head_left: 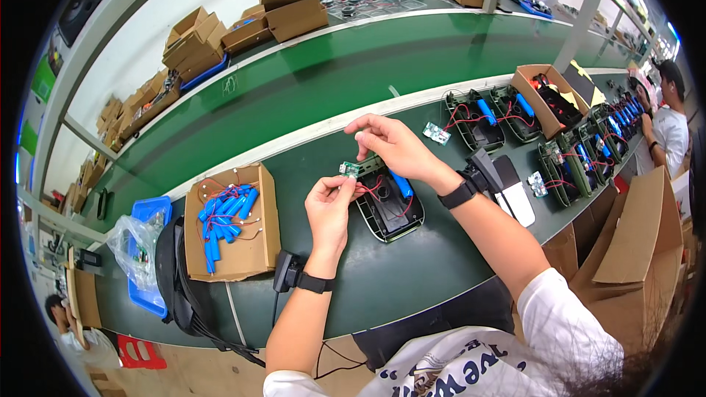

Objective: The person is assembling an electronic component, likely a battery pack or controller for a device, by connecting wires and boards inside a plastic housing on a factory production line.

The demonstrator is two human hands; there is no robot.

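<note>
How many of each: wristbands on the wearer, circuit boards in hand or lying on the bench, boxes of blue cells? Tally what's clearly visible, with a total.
Black wristbands: 2
Circuit boards (1 in left hand, 2 on bench): 3
Box of blue cells: 1
Total: 6

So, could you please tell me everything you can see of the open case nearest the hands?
The case is a rounded shell, plastic by its look, with a black inside and a dark green rim. It lies open side up on the green bench, its rounded end toward the person. A blue cell sits along its right side, and thin red wires run inside. The right hand partly hides its far end; whether either hand touches it is unclear.
</note>
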